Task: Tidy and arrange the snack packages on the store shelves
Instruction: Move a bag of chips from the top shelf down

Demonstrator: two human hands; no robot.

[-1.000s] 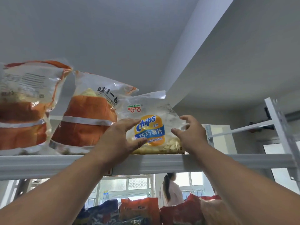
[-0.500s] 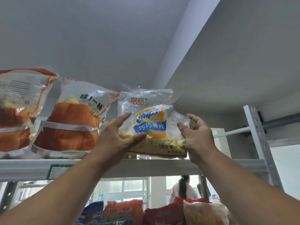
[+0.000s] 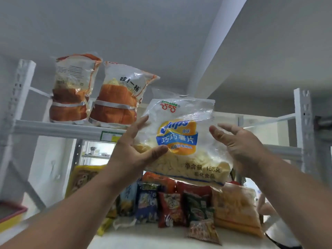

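A clear bag of chips [image 3: 181, 141] with a blue and orange label hangs in the air in front of the top shelf [image 3: 62, 129], tilted, below the shelf's level. My left hand [image 3: 131, 151] holds its left side, thumb on the front and fingers behind. My right hand [image 3: 240, 142] is spread beside the bag's right edge with its fingers straight; whether it touches the bag is unclear. Two orange and white snack bags [image 3: 71, 90] [image 3: 118, 101] stand side by side on the top shelf at the left.
On the lower shelf stand several snack packs [image 3: 170, 207] in a row, with a large yellow bag [image 3: 235, 207] at the right and a small pack [image 3: 203, 230] lying in front. White shelf uprights [image 3: 303, 132] [image 3: 19, 90] frame both sides. A red and yellow tray [image 3: 10, 214] sits at lower left.
The chips bag has come off the top shelf and moved down and toward me. My right hand has let go of its edge and opened. The view has tipped down, showing the lower shelf.
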